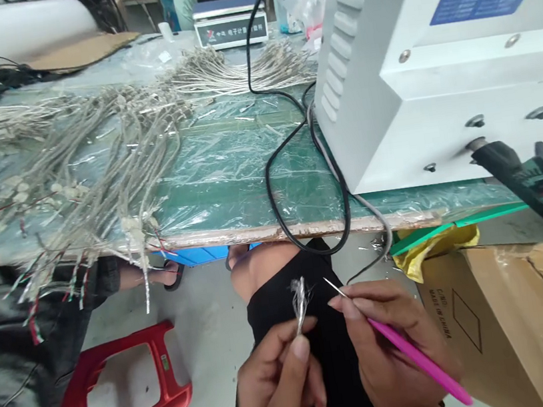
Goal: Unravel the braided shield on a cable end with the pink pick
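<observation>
Above my lap, my left hand (283, 380) pinches a thin cable (301, 314) between thumb and forefinger. The cable's upper end is frayed into fine silvery strands. My right hand (396, 341) grips a pink-handled needle tool (420, 361) like a pen. Its thin metal tip points up and left, a short gap to the right of the frayed strands. The rest of the held cable is hidden behind my left hand. On the table to the left lies a heap of similar braided cables (107, 152), some with red, green and white wire ends hanging over the edge.
A large white machine (367, 95) stands at the right of the table (226, 169), with a black cord (269, 183) looping over the edge. Behind are a scale (232, 30) and another cable bundle (253, 71). Below are a red stool (173, 365) and a cardboard box (496, 327). Another person sits left.
</observation>
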A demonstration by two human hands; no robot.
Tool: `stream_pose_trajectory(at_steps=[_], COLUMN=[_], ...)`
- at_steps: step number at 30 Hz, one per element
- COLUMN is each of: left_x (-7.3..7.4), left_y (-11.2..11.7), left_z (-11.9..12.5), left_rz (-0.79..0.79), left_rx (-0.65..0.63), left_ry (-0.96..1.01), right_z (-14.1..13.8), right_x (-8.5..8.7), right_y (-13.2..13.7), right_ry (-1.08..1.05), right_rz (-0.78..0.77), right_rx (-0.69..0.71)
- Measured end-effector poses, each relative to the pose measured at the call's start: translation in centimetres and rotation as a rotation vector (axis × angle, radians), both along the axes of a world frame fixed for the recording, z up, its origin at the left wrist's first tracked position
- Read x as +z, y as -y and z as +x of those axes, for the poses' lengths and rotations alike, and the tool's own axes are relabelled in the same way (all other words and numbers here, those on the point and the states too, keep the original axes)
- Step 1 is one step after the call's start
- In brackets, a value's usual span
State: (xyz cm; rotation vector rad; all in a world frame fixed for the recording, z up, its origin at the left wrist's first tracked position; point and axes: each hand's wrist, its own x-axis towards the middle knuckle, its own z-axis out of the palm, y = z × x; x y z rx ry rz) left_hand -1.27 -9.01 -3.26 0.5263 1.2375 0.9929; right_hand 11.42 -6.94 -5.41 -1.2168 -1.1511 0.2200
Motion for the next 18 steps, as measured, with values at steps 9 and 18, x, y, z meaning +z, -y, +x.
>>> stream_pose_trajectory(at_steps=[9,18], left_x=[-1.0,-1.1], left_y=[-2.5,-2.4], left_z=[1.4,1.5], left_rz=[0.09,0.079], left_rx=[-0.055,-0.033], left_ry=[0.033,0.092], right_z=[0.6,0.2], right_x=[0.4,0.5], right_y=[0.1,0.0], right_ry=[0.163,0.196], right_rz=[-0.038,-0.063], right_rx=[0.237,0.228])
